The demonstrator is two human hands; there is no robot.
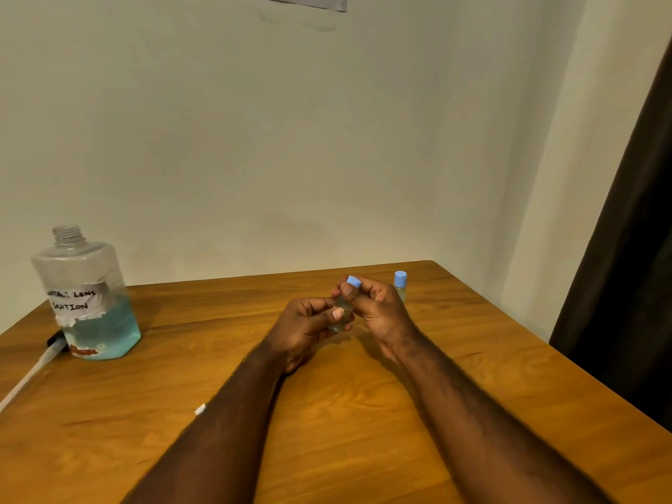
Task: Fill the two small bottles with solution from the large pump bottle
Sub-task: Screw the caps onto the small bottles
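My left hand (309, 327) grips the body of a small clear bottle (342, 312) above the middle of the wooden table (327, 412). My right hand (378, 307) pinches the bottle's blue cap (354, 281) at its top. A second small bottle (400, 285) with a blue cap stands upright just behind my right hand. The large bottle (92, 296) stands at the far left with its neck uncovered, blue liquid in its lower part and a handwritten label. Its pump head and tube (34, 369) lie on the table to its left.
A small white scrap (200, 409) lies on the table near my left forearm. The wall runs close behind the table. A dark curtain (629, 249) hangs at the right, beyond the table's right edge.
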